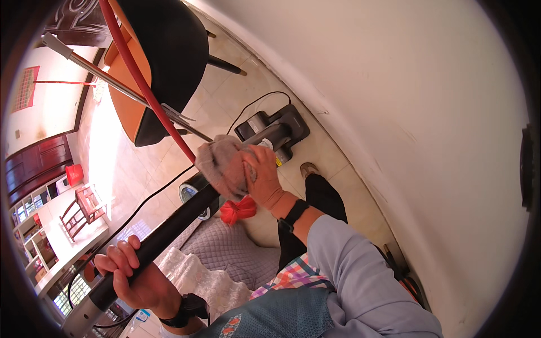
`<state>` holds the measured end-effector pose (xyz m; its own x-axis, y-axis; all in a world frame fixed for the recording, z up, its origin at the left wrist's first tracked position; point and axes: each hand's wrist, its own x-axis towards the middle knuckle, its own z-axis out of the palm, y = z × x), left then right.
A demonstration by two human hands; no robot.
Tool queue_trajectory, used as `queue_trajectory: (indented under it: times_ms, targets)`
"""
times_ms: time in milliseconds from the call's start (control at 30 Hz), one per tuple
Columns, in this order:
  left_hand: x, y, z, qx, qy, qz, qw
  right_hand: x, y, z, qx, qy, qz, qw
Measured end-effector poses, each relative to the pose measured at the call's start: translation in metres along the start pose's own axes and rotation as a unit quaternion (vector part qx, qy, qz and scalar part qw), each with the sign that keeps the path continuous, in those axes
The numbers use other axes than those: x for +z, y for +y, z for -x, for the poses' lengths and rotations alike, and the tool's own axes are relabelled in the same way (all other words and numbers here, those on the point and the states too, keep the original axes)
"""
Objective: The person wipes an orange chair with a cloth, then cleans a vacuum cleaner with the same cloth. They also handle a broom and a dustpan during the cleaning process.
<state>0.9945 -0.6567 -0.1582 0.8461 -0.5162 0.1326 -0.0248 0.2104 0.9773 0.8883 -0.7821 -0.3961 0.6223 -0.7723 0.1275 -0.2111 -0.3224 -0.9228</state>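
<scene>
A black tube (pixel 177 222), part of what looks like a stick floor cleaner, slants from lower left to upper middle. My left hand (pixel 135 274) is wrapped around its lower-left part. A grey-pink cloth (pixel 222 167) lies over the upper part of the device, and my right hand (pixel 262 177) presses it there with bent fingers. Past the cloth, the dark handle (pixel 272 135) shows, with labels near it. Behind the tube sits a round part with a pale ring (pixel 190 192), partly hidden. A black base (pixel 296 122) with a cord lies on the tiled floor beyond.
A white wall (pixel 380 84) runs along the right. At the upper left stand a black and orange chair (pixel 177 55), a red pole (pixel 135 72) and a metal pole (pixel 110 80). A red bag (pixel 237 210) and grey quilted fabric (pixel 232 245) lie below the tube.
</scene>
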Motion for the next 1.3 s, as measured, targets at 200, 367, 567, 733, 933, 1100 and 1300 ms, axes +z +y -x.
queue_trajectory:
  times_ms: [200,367,567,733,933,1100,1300]
  targets:
    - [0.007,-0.001,0.001,0.008,0.001,0.010,1.000,-0.009,-0.045,0.002,0.004,0.005,-0.131,0.991]
    - [0.017,-0.001,0.003,0.013,0.072,-0.032,0.997,-0.009,-0.088,-0.012,-0.132,-0.060,-0.183,0.973]
    - [0.014,0.000,0.014,0.029,0.047,-0.069,0.996,-0.007,0.033,-0.013,0.078,0.041,-0.053,0.995]
    - [-0.003,0.007,0.026,0.023,0.039,-0.077,0.996,-0.076,0.057,-0.022,0.406,0.101,-0.421,0.805]
    - [-0.016,0.009,0.029,0.024,0.028,-0.066,0.997,-0.101,0.041,-0.007,0.358,-0.018,-0.272,0.893]
    - [-0.031,0.012,0.029,0.022,0.044,-0.079,0.996,-0.089,0.033,0.008,0.318,-0.037,-0.237,0.917]
    - [-0.035,0.009,0.037,0.021,-0.008,-0.060,0.998,-0.092,-0.004,-0.011,0.302,-0.049,-0.258,0.916]
